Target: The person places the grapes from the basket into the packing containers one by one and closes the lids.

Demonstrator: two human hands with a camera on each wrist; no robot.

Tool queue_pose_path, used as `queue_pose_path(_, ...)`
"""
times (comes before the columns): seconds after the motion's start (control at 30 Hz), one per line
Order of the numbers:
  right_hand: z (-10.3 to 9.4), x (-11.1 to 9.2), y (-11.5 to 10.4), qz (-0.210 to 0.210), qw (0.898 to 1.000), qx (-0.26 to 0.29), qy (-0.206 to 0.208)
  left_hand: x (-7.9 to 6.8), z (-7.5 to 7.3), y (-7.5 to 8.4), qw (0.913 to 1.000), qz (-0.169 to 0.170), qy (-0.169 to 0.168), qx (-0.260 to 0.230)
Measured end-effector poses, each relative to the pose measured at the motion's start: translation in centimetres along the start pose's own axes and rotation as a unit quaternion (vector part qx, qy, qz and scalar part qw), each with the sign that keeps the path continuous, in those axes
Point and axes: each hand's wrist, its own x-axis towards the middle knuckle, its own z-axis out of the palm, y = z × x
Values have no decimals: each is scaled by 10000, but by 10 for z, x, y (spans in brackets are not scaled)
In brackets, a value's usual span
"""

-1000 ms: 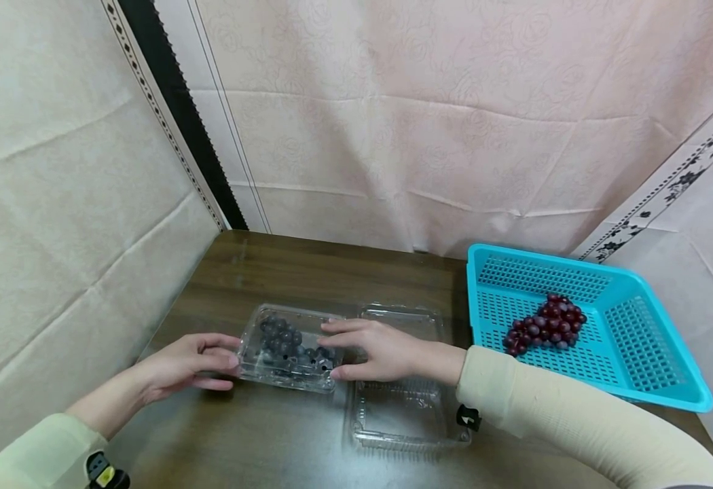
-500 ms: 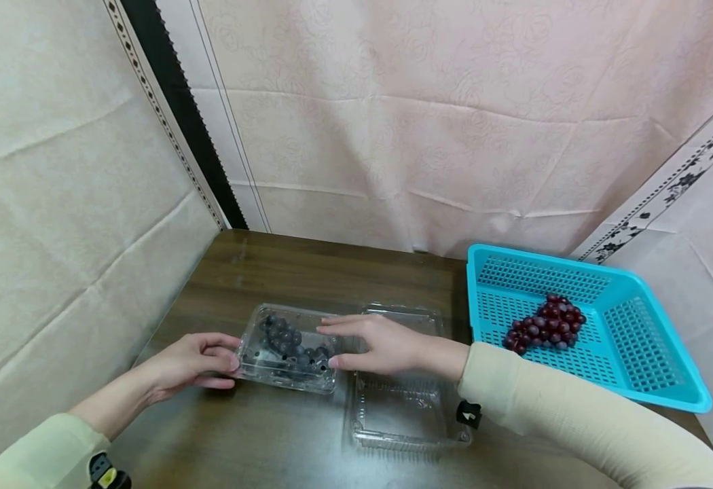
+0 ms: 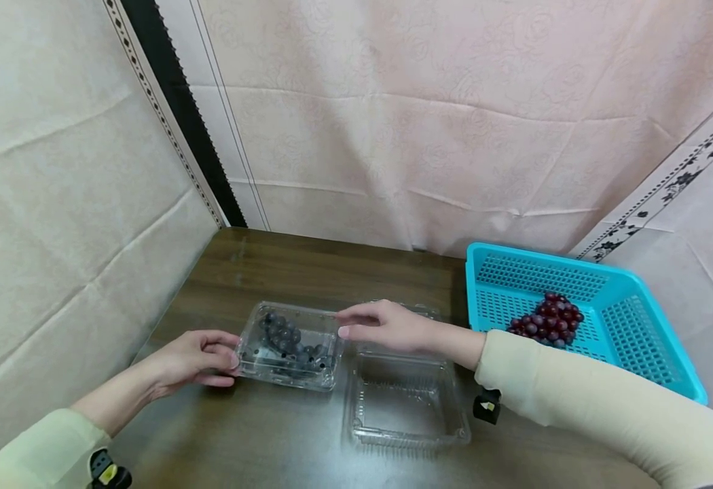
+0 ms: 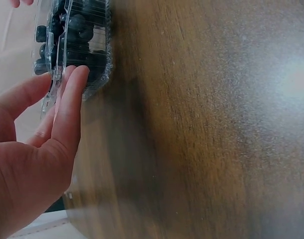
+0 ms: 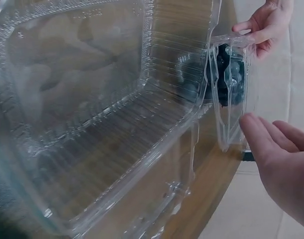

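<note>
My left hand (image 3: 179, 363) pinches the left edge of a lidded clear plastic clamshell box (image 3: 316, 324), its thumb and fingers on either side of the rim in the left wrist view. Dark grapes (image 3: 282, 334) show through the lid. At the box's right end is my right hand (image 3: 393, 324), palm down with fairly straight fingers, fingertips right by the lid's edge. A second clear clamshell (image 3: 410, 435) lies open to the right, its far part partly hidden under the right hand. In the right wrist view its ridged wall (image 5: 137, 144) fills the foreground.
A blue plastic basket (image 3: 644, 333) stands at the right end of the table, holding a bunch of red grapes (image 3: 552, 319). Cloth-covered walls rise behind the wooden table (image 3: 259, 435) and on both sides.
My right hand has drawn back to the right and slightly away, off the lid's top to its right edge. The left hand and the grape box have hardly moved.
</note>
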Motion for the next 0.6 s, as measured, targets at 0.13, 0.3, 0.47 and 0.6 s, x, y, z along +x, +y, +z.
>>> queue_pose_path(0.13,-1,-3,4,407,9960,787,-86,0,1,1,10000,-1,-5,39)
queue_pose_path(0.3,2,-6,9,603,9833,1684,-337,1,1,1,10000,27,-24,54)
queue_pose_path(0.47,8,-8,14,783,9672,2368,-484,1,1,1,10000,13,-4,45)
queue_pose_path(0.6,14,-8,17,990,9552,2729,-568,1,2,2,10000,-12,0,34)
